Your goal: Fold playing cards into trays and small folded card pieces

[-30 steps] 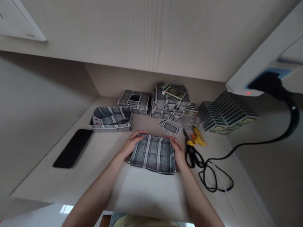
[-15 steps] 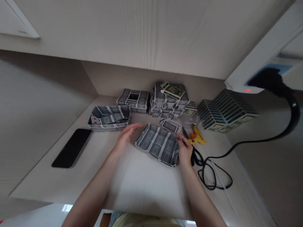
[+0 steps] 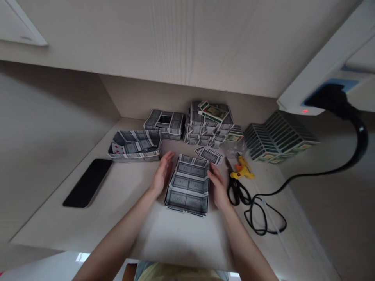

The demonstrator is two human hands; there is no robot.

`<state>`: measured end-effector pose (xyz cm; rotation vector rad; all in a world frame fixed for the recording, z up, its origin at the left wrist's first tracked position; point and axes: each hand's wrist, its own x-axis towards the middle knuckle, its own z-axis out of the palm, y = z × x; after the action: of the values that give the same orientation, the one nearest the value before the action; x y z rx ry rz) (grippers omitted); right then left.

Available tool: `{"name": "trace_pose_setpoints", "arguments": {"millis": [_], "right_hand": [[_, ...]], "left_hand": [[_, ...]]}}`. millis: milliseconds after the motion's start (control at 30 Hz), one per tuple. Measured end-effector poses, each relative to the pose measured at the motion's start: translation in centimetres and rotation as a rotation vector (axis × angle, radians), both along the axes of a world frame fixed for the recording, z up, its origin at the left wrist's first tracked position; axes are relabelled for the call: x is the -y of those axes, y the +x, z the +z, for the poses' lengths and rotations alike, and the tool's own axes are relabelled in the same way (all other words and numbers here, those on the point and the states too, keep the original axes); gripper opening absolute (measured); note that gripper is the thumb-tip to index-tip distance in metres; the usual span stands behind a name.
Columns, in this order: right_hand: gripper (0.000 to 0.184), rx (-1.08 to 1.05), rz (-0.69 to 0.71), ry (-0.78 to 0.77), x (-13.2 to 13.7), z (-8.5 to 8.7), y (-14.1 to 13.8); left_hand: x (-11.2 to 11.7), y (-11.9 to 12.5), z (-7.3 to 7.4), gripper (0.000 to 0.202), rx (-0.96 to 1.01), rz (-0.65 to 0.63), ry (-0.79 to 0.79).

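A shallow tray made of playing cards [image 3: 189,185] lies on the pale desk [image 3: 175,234] in front of me, its long side pointing away. My left hand [image 3: 162,174] rests flat against the tray's left wall with the fingers stretched out. On the other side, my right hand [image 3: 217,185] presses flat along the right wall, fingers extended. Neither hand grips anything.
A second card tray [image 3: 135,146] and a card box with a square hole [image 3: 164,123] stand at the back left; stacked card boxes [image 3: 209,125] and rows of decks [image 3: 278,140] lie behind. Loose cards [image 3: 209,155], yellow glue gun [image 3: 241,170], black scissors [image 3: 236,190], black cable [image 3: 263,218] lie right; phone [image 3: 88,182] left.
The tray has been turned about a quarter turn, from lying crosswise to lying lengthwise. Both hands moved from its far corners to its two long sides.
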<state>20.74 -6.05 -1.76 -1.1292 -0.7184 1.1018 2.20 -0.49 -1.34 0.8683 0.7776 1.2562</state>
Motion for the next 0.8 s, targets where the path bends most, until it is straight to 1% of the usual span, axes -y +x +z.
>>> {"name": "trace_pose_setpoints", "arguments": {"millis": [100, 167, 300, 400, 467, 533, 600, 667, 733, 800], "right_hand": [[0.055, -0.055, 0.089, 0.012, 0.3, 0.2, -1.4], [0.058, -0.083, 0.107, 0.026, 0.5, 0.4, -1.9], [0.065, -0.075, 0.137, 0.037, 0.5, 0.6, -1.8], [0.067, -0.024, 0.156, 0.033, 0.4, 0.7, -1.6], [0.065, -0.020, 0.171, 0.022, 0.3, 0.9, -1.4], [0.059, -0.052, 0.179, 0.024, 0.3, 1.0, -1.3], [0.053, -0.089, 0.170, 0.037, 0.2, 0.9, -1.2], [0.052, -0.093, 0.139, 0.051, 0.2, 0.7, -1.2], [0.055, -0.058, 0.113, 0.054, 0.1, 0.4, -1.1], [0.056, 0.006, 0.095, 0.053, 0.0, 0.1, -0.9]], "left_hand": [[0.9, 1.0, -0.1, 0.049, 0.054, -0.126, -0.062], [1.1, 1.3, -0.3, 0.051, 0.046, -0.164, -0.067], [1.1, 1.1, -0.7, 0.055, -0.041, -0.163, -0.032], [1.1, 1.0, -0.4, 0.057, -0.085, -0.182, -0.039], [1.2, 1.1, 0.1, 0.056, -0.064, -0.201, -0.053], [1.1, 1.1, 0.6, 0.057, -0.037, -0.210, -0.060], [0.9, 0.8, 1.0, 0.058, -0.050, -0.184, -0.051], [0.7, 0.3, 1.1, 0.055, -0.128, -0.126, -0.014], [0.5, -0.3, 0.9, 0.055, -0.249, -0.085, 0.052], [0.2, -0.7, 0.6, 0.062, -0.349, -0.117, 0.117]]}}
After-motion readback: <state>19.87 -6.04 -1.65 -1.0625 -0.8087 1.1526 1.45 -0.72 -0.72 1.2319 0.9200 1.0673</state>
